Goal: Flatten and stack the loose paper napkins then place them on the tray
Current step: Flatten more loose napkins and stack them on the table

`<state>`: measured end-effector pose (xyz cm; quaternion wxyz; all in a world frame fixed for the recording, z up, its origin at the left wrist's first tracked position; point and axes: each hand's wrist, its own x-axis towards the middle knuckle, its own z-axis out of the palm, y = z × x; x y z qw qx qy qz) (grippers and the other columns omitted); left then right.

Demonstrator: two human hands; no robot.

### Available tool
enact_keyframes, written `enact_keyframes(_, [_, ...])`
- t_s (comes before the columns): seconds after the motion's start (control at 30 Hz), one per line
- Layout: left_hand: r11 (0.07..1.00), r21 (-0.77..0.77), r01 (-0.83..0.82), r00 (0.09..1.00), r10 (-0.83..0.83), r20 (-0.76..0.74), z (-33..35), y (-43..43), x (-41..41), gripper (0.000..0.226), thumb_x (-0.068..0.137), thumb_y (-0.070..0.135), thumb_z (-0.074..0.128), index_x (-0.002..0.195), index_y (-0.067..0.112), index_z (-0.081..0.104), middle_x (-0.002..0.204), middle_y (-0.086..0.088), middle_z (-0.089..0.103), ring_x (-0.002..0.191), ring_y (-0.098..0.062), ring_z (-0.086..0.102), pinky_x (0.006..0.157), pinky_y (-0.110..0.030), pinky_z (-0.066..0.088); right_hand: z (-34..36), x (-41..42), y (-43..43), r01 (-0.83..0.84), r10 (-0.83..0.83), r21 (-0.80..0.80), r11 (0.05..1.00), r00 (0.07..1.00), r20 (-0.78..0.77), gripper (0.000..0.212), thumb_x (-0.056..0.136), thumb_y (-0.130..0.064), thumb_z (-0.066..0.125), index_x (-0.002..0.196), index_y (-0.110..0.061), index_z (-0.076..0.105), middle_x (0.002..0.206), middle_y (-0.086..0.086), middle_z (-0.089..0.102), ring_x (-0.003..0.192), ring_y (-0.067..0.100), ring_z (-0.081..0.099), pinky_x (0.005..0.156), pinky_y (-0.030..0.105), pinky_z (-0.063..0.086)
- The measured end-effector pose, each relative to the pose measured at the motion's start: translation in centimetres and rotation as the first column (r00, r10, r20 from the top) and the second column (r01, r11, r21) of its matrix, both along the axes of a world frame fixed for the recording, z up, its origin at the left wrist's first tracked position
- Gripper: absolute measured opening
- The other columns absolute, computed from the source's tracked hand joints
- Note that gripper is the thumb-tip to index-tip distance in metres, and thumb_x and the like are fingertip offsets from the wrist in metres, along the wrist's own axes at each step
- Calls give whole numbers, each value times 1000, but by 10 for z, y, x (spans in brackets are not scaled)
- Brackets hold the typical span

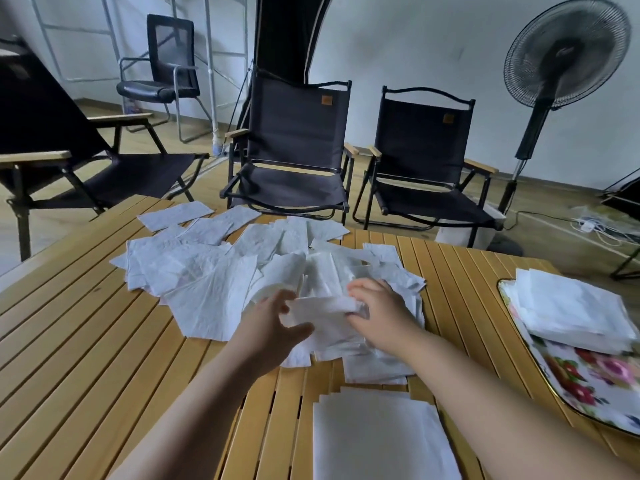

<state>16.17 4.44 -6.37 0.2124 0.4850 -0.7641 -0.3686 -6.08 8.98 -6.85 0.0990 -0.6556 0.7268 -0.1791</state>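
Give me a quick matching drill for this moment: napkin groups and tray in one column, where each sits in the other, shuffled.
Things:
1. loose napkin pile
2. neat napkin stack
3. floral tray
4. held napkin

Places:
A. at the right edge of the table, carrying folded napkins
B. gripped between the left hand and the right hand
C. spread across the middle of the table
D. at the near edge of the table, closest to the person

Pairs: 1-C, 2-D, 3-A, 4-B.

No readable text; brown patch (326,99) on folding chair (294,133) (too small, blurred) illegible.
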Motion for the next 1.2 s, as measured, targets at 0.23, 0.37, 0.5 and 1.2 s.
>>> enact_keyframes(0.23, [997,15,70,986,-67,-156,4,0,-2,56,81,36,80,131,29,56,124,7,59,114,-17,56,94,-35,50,23,28,67,78,-69,-8,997,919,388,30,88,-42,67,104,-16,65,102,1,70,99,21,65,91,44,56])
enact_keyframes(0.37, [975,62,213,966,-201,-164,12,11,-1,11,89,24,73,78,22,72,67,10,61,63,-4,53,61,-18,42,36,27,105,195,-170,27,980,768,618,21,86,-34,74,97,-16,72,92,1,77,87,23,73,86,47,57])
enact_keyframes(0.5, [937,145,317,947,-320,-1,17,38,-2,17,91,32,70,79,21,73,57,10,53,50,-3,42,47,-15,34,33,16,130,234,-357,279,931,737,574,32,89,-38,72,93,-6,72,75,14,71,57,17,62,60,32,45])
enact_keyframes(1.2, [976,16,216,932,-211,293,-6,56,-24,15,96,41,58,91,30,67,81,10,70,56,1,55,50,-15,36,-11,-45,124,527,-521,68,847,799,300,25,89,-23,75,111,-29,64,103,-12,64,83,0,57,61,17,44])
